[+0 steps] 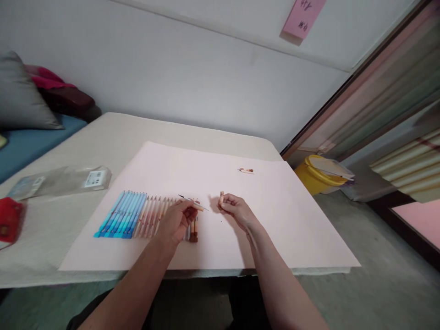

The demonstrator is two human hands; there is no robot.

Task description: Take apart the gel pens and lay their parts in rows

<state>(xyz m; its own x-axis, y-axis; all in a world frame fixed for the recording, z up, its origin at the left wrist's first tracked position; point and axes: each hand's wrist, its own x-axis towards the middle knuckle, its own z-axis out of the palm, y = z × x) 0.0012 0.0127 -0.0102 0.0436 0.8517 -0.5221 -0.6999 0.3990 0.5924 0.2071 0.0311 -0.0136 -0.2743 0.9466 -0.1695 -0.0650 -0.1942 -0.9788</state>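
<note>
My left hand (177, 220) is closed on a thin pen refill (192, 202) that points right, held just above a row of pens (137, 214). The row lies on a large pale pink sheet (275, 220), blue pens to the left and peach and brown ones to the right. My right hand (235, 208) is closed on a short peach pen part (222, 197), held upright a little to the right of the refill's tip. Another small pen piece (246, 170) lies alone farther back on the sheet.
The sheet covers a low cloth-covered table (51, 229). A clear plastic packet (62, 180) and a red object (9, 219) lie at the left. A yellow bucket (314, 176) stands on the floor at right. Cushions (24, 96) sit at far left.
</note>
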